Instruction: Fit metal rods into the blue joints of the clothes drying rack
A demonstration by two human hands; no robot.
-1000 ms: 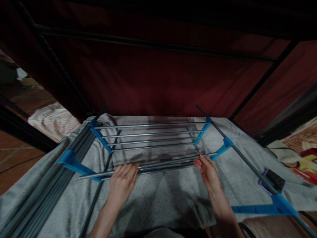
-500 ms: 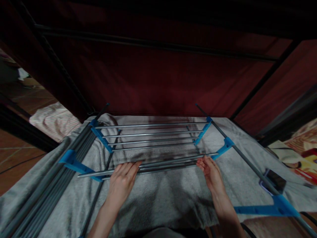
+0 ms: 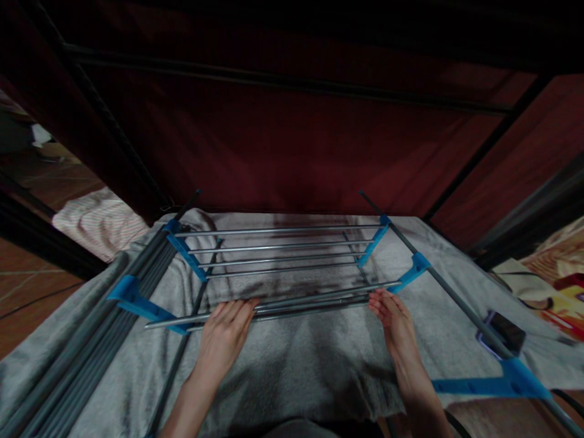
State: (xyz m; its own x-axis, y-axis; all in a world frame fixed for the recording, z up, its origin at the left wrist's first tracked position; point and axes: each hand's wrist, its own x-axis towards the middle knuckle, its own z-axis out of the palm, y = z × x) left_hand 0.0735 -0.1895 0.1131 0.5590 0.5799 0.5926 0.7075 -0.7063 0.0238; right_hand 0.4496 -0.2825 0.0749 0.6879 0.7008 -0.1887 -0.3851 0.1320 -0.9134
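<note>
A rack of grey metal tubes and blue plastic brackets lies on a grey blanket. My left hand is wrapped over loose metal tubes near the left blue bracket. The tubes run across toward the right blue bracket. At their right end my right hand has its fingers curled together by the tube ends; what they hold, if anything, is hidden. Farther off, several crossbars join two blue brackets.
Several long grey tubes lie along the left. A phone rests on the blanket beside the right pole. Dark red panels stand behind. Another blue bracket is at lower right, with a yellow and red packet beyond.
My right hand has shifted slightly to the right along the tubes. My left hand and the held tubes have barely moved.
</note>
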